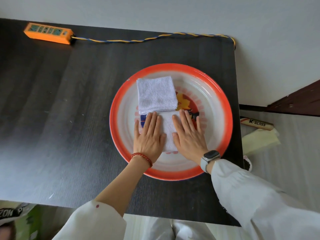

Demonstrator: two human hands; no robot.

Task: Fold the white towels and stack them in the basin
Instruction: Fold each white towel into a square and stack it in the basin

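Two hands pressing a folded towel flat in a red-rimmed basin.
Left to right: an orange power strip [48, 33] on the dark tabletop [52, 118]; the left hand [149, 134] and right hand [187, 134], fingers extended and flat, grasping nothing, on the near folded towel [168, 129]; a second folded towel [156, 94] touching its far edge, both inside the basin [220, 108].

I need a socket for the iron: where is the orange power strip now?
In the head view the orange power strip lies at the far left corner of the dark table, well apart from the basin.
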